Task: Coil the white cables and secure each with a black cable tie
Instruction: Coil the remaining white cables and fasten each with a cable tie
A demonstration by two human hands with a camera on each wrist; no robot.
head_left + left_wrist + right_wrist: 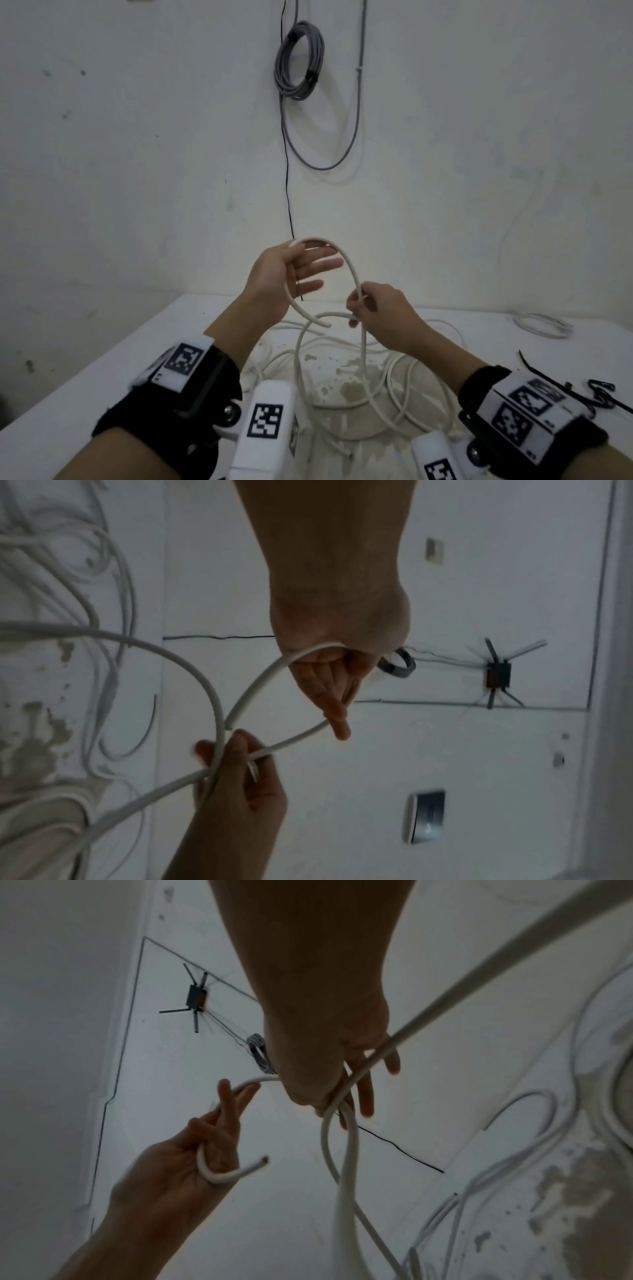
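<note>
My left hand (274, 284) is raised above the table, palm facing right with fingers stretched out. A white cable (346, 255) hooks over its thumb side and runs down across the palm, and the thumb holds it there. The cut end (325, 323) sticks out below the palm. The cable arcs right to my right hand (383, 315), which pinches it between thumb and fingers where two strands cross. The right wrist view shows the cable (219, 1177) curling round the left hand (178, 1164). Black cable ties (582, 387) lie on the table at the right.
Loose white cable (342, 377) sprawls over the stained white table (102, 359) beneath both hands. A separate white coil (544, 325) lies at the back right. On the wall hang a grey cable coil (299, 60) and a thin black wire (286, 154).
</note>
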